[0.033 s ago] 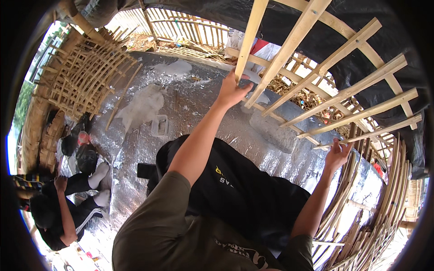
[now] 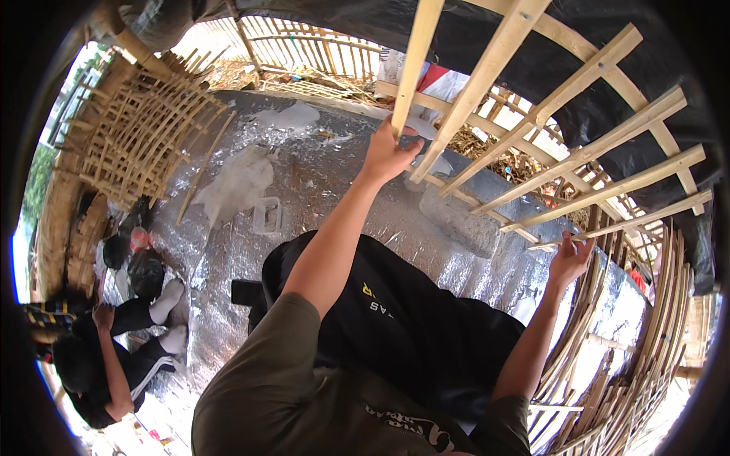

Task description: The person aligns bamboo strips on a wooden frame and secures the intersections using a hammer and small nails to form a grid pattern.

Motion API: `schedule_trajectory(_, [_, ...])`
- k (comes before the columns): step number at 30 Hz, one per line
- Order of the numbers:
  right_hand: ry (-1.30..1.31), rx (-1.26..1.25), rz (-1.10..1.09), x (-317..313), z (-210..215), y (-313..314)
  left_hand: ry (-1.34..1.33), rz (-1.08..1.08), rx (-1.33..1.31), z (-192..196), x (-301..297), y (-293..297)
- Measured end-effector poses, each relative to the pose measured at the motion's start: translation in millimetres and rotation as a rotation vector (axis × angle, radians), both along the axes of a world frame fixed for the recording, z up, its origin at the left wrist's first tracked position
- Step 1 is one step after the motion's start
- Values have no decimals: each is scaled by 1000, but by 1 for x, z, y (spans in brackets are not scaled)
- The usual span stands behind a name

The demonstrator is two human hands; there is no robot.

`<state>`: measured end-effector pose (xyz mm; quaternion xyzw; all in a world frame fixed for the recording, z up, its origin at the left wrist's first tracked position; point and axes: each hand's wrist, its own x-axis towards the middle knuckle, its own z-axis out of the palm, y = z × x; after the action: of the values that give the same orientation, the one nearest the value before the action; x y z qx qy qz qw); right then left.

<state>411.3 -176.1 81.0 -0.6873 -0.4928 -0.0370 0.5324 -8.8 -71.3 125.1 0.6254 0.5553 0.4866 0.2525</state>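
Note:
A wooden lattice [image 2: 579, 152] of pale crossed slats is held up in front of me, tilted, spanning the upper right. My left hand [image 2: 386, 156] is closed round the lower end of its leftmost slat, thumb pointing right. At the other end, my right hand [image 2: 569, 262] grips the tip of the lowest slat between thumb and fingers. Below the lattice, a grey slab-like patch [image 2: 460, 224] lies on the silvery foil sheet [image 2: 220, 304]. Dark cloth [image 2: 380, 304] covers my lap.
A woven bamboo panel [image 2: 144, 129] leans at the far left, with a loose strip [image 2: 205, 167] beside it. Another person [image 2: 91, 365] sits at left. A clear plastic tub [image 2: 267, 216] rests on the foil. Long bamboo strips [image 2: 661, 342] are stacked at right; black sheeting [image 2: 661, 61] hangs behind.

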Motion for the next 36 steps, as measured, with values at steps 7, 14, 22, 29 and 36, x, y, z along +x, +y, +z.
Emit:
schedule_trajectory(7, [-83,-102,-11,-15,21,-8,-222,-51,-176,-11,-19,13])
schedule_trajectory(14, [-49,-100,3,-49,45,-15,-457,11,-92,-22,-9,15])
schedule_trajectory(22, [-164,-245,82,-54,42,-20,-451,-35,-153,-30,-27,16])
schedule_trajectory(29, [-109,-298,133,-45,43,-20,-300,-5,-173,-12,-21,5])
schedule_trajectory(36, [-139,-263,204,-34,31,-15,-389,-55,-161,-29,-30,11])
